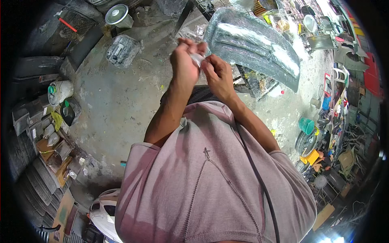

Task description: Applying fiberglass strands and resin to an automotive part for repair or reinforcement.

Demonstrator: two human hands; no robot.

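My left hand (185, 62) is raised in front of my chest, its fingers curled around a small whitish, shiny thing (197, 59). Motion blurs it, and its kind does not show. From the other side, my right hand (218, 75) is closed in a pinch at the near right edge of that thing. Just beyond my hands and to the right lies a large curved grey panel (239, 46) with bright white patches along it. It rests on a support mostly hidden beneath it.
A lidded white bucket (117, 16) and a grimy tray-like container (123, 51) stand on the floor at the far left. Nearer left are another bucket (60, 92) and stacked dark panels (40, 178). Along the right are a green basket (306, 126) and cluttered shelves.
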